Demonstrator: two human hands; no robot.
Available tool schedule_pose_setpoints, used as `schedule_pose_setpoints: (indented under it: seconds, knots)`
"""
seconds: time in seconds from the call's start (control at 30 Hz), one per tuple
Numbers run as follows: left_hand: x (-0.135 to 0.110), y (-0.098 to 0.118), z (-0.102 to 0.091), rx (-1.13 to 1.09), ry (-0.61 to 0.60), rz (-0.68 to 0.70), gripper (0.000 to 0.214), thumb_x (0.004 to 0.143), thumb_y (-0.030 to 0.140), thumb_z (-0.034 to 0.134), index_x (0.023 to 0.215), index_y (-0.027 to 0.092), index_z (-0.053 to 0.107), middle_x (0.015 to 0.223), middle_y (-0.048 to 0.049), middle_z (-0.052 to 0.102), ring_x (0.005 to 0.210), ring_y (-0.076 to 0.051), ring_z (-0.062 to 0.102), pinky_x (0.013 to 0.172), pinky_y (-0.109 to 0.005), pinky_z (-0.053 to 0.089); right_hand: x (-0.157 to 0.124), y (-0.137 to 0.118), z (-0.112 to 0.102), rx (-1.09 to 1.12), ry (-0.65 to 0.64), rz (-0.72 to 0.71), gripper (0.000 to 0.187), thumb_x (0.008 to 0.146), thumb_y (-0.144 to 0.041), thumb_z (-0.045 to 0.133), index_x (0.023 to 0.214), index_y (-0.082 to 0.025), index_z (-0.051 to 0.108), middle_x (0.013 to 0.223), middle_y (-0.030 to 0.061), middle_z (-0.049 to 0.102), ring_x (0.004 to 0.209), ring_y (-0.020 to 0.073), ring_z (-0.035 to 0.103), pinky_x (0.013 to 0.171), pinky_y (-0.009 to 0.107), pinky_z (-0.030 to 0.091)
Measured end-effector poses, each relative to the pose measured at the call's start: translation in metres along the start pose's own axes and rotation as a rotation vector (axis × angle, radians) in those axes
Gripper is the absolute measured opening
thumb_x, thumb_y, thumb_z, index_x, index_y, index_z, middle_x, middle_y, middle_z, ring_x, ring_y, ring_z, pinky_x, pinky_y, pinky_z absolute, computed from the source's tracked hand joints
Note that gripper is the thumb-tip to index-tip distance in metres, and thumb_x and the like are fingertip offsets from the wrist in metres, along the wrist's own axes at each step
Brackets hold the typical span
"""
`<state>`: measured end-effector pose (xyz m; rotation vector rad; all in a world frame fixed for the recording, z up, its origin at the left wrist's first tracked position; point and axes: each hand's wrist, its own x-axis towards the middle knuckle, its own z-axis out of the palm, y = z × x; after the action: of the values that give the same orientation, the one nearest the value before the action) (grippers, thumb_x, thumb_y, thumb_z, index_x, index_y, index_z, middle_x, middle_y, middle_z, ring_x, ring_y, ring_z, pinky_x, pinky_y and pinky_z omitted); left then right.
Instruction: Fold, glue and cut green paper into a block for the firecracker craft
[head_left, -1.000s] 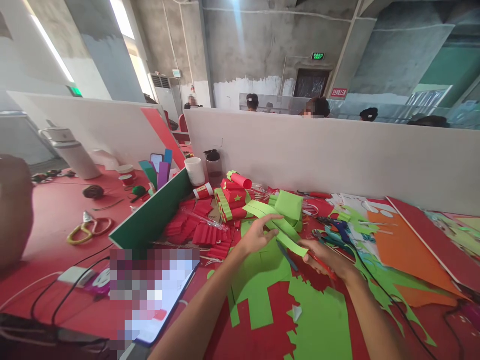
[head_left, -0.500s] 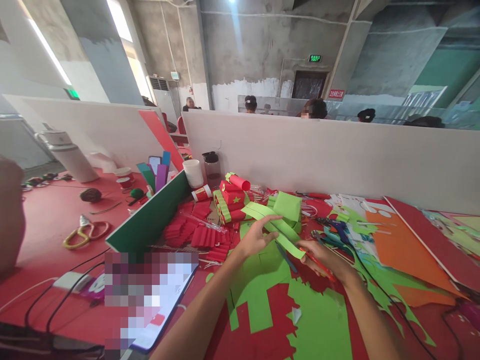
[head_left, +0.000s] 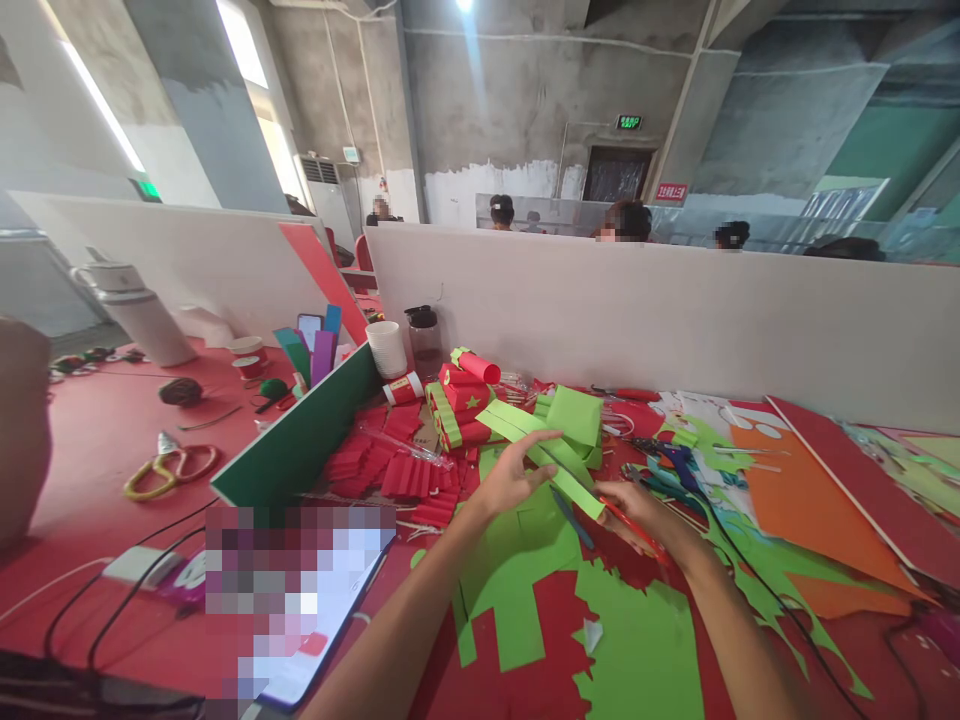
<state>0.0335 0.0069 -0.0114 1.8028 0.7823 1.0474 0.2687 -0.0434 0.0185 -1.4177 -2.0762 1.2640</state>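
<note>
A light-green paper strip [head_left: 512,420] slants across the middle of the work area, a dark line running along its length. My left hand [head_left: 517,475] grips the strip, fingers over it and thumb at its near side. In my right hand [head_left: 641,515], closed at the strip's lower right end, are what look like scissors with orange-red handles [head_left: 632,524]; their blades are hard to make out against the paper. Beneath both hands lie cut green sheets [head_left: 517,620]. Just beyond is a folded green paper box [head_left: 575,415], beside a red and green paper model [head_left: 461,400] with a star.
Red pleated paper pieces [head_left: 412,475] lie left of my hands, by a green divider board [head_left: 300,430]. A phone [head_left: 337,610] rests at front left. Pliers [head_left: 664,480], paper scraps and an orange sheet [head_left: 787,490] are at right. A white partition [head_left: 637,310] stands behind.
The strip's lower right end has shifted slightly left, and the strip looks narrower there. My hands stay almost in place, the right one a touch lower.
</note>
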Motion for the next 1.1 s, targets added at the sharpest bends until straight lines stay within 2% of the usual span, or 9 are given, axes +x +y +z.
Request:
schedule_pose_setpoints:
  seconds: [0.2,0.37,0.5,0.67,0.73,0.9,1.03,1.1]
  knots:
    - [0.001,-0.001,0.000,-0.006,-0.008,-0.016,0.055,0.087,0.043,0.065,0.135,0.021,0.051,0.114,-0.0097,0.062,0.066,-0.013,0.053,0.059,-0.026,0.046,0.002,-0.004,0.000,0.004,0.021,0.026,0.028,0.079,-0.041,0.063,0.091,-0.017,0.065,0.062,-0.0015,0.062,0.043,0.0125,0.047,0.042,0.024,0.036]
    - [0.001,0.000,-0.005,0.001,0.047,0.038,0.047,0.091,0.040,0.059,0.133,0.021,0.054,0.129,-0.0112,0.057,0.077,-0.016,0.061,0.069,-0.029,0.050,0.002,-0.001,-0.001,0.045,0.012,0.061,0.028,0.079,-0.035,0.060,0.100,-0.018,0.066,0.057,-0.0033,0.059,0.040,0.0123,0.044,0.040,0.022,0.035]
    - [0.000,0.000,-0.009,0.036,0.077,0.012,0.040,0.093,0.036,0.055,0.129,0.020,0.057,0.104,-0.0068,0.066,0.059,-0.011,0.050,0.060,-0.026,0.047,0.001,0.005,-0.003,0.038,0.024,0.053,0.025,0.078,-0.037,0.062,0.094,-0.018,0.066,0.061,-0.0023,0.059,0.041,0.0107,0.043,0.038,0.021,0.032]
    - [0.001,0.002,-0.009,-0.018,0.089,0.049,0.045,0.088,0.037,0.061,0.130,0.021,0.056,0.127,-0.0103,0.057,0.064,-0.011,0.052,0.064,-0.029,0.050,0.000,0.009,-0.003,0.059,-0.001,0.068,0.028,0.079,-0.031,0.059,0.103,-0.019,0.066,0.056,-0.0057,0.055,0.038,0.0101,0.039,0.039,0.022,0.033]
    - [0.001,0.002,-0.007,-0.025,0.070,0.037,0.050,0.087,0.040,0.063,0.133,0.022,0.054,0.123,-0.0100,0.059,0.062,-0.011,0.051,0.063,-0.029,0.050,-0.001,0.006,-0.002,0.094,-0.005,0.067,0.030,0.080,-0.030,0.055,0.106,-0.019,0.067,0.052,-0.0061,0.052,0.040,0.0121,0.042,0.041,0.023,0.036]
    - [0.000,0.001,-0.003,-0.034,-0.007,-0.027,0.060,0.085,0.049,0.065,0.137,0.023,0.050,0.091,-0.0047,0.063,0.052,-0.009,0.042,0.052,-0.025,0.043,-0.005,-0.010,-0.001,0.124,-0.023,0.044,0.033,0.081,-0.027,0.052,0.108,-0.019,0.068,0.046,-0.0071,0.048,0.044,0.0150,0.045,0.050,0.025,0.040]
    - [0.000,0.001,0.000,-0.057,-0.022,-0.030,0.058,0.085,0.048,0.065,0.136,0.023,0.051,0.098,-0.0062,0.063,0.051,-0.007,0.037,0.047,-0.023,0.035,-0.007,-0.017,0.000,0.113,-0.034,0.056,0.033,0.082,-0.029,0.055,0.111,-0.019,0.066,0.046,-0.0077,0.045,0.044,0.0137,0.042,0.047,0.023,0.037]
    - [0.000,0.001,0.001,-0.055,-0.024,-0.028,0.058,0.085,0.046,0.066,0.136,0.023,0.051,0.102,-0.0073,0.063,0.053,-0.008,0.039,0.047,-0.023,0.036,-0.007,-0.015,0.000,0.105,-0.029,0.065,0.034,0.083,-0.032,0.055,0.113,-0.019,0.065,0.049,-0.0069,0.046,0.044,0.0126,0.041,0.044,0.022,0.035]
